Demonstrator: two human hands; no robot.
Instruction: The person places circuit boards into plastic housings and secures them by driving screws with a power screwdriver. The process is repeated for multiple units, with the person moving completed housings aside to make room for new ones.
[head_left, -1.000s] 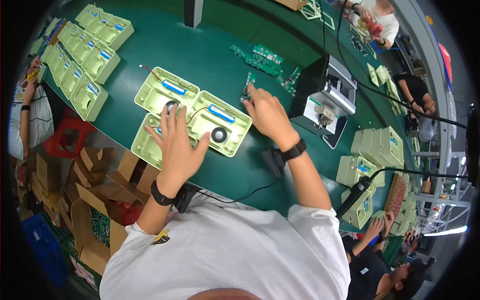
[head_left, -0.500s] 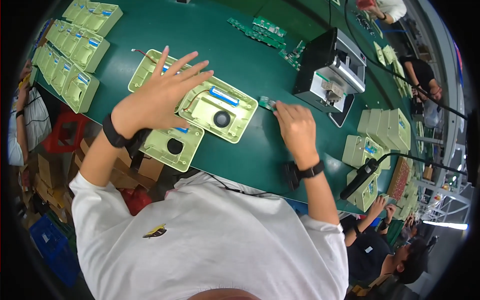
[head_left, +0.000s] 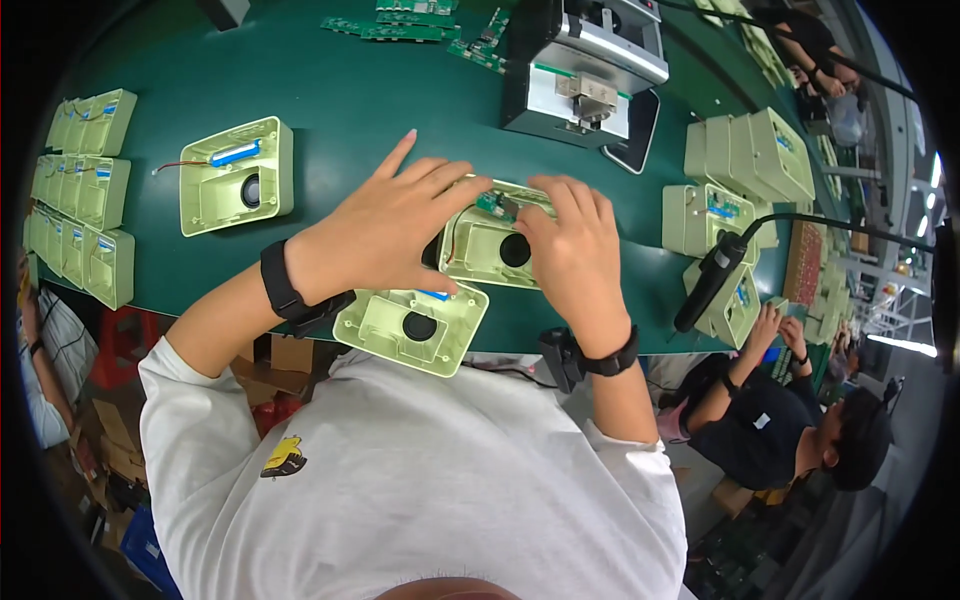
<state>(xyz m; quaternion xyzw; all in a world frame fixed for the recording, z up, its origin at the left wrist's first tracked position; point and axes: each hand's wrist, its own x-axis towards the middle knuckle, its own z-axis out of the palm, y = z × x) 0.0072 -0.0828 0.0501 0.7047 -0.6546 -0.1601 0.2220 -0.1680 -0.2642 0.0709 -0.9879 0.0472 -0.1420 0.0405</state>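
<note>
In the middle of the bench lies an open pale green plastic housing with a round black speaker and a red wire inside. My right hand, fingers bent together, pinches a small green circuit board over the far part of this housing. My left hand is open, its fingers stretched across the housing's left side and hiding part of it. Under its thumb sits a nearer housing, its blue battery partly hidden. A third housing, battery and speaker inside, rests farther left.
Rows of similar housings fill the left end. A black-and-silver machine stands at the back, beside loose circuit boards. Stacked housings and a black corded tool are at the right. A co-worker works beyond them.
My right hand has carried the small circuit board from the bench to over the housing. The middle and nearer housings now sit apart from the left one. The whole view has turned.
</note>
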